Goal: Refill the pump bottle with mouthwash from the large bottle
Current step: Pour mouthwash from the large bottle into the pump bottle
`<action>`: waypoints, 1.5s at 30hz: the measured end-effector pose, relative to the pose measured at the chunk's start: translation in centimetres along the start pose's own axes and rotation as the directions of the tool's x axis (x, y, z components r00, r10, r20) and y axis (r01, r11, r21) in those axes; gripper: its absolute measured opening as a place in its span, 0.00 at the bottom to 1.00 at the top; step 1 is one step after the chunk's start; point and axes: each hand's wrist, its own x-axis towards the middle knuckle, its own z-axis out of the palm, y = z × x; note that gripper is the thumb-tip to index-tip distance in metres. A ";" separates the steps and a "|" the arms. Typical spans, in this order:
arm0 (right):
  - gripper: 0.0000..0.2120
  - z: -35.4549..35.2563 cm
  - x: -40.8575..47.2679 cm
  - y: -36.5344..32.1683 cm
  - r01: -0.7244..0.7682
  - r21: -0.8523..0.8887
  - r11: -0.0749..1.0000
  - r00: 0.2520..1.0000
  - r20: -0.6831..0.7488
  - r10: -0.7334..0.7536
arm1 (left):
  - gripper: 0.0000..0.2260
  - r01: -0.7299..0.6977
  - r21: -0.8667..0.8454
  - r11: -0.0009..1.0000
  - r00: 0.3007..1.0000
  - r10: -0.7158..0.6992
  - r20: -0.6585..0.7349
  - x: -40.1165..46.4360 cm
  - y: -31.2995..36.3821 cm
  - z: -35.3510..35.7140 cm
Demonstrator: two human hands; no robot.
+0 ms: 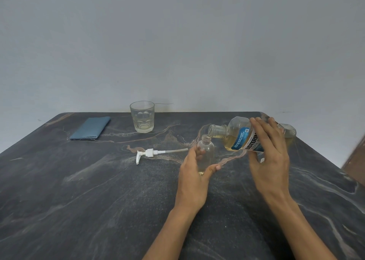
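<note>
So I'm mid-pour here: my right hand [269, 151] is wrapped over the top of the large bottle [254, 134], fingers closed across its label, and I've got it tipped nearly flat with its long axis running left-right, open neck pointing left. That neck sits just above and slightly right of the mouth of the little pump bottle [205, 153], which stands upright on the bench [98, 190] right in front of me. My left hand [194, 172] is cupped around the lower half of the small bottle to steady it, thumb on the near side and fingers round the far side, clamped on it loosely as far as I can tell. Everything hangs on that lip-over-mouth lineup, since the small opening is narrow and the big neck is wider, so I reckon any drift sideways means a spill. There's only a thin bit of yellowish liquid at the bottom so far, so I'd say it's early days. Label reads "LISTERIN" and "COOL" before my fingers cover the rest; the smaller print is too tiny to read. The pump head [150, 153] with its tube lies on its side off to the left, well apart.
</note>
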 end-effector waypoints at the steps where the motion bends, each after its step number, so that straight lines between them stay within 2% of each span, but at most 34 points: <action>1: 0.46 0.0 0.0 0.0 -0.001 0.002 1.000 1.000 0.000 0.001 | 0.24 -0.003 0.001 1.000 1.000 0.003 0.000 0.0 0.0 0.0; 45: 0.45 0.0 0.1 0.0 0.012 0.004 1.000 1.000 -0.006 -0.012 | 0.23 -0.007 0.011 1.000 1.000 0.007 -0.002 0.1 -0.1 0.0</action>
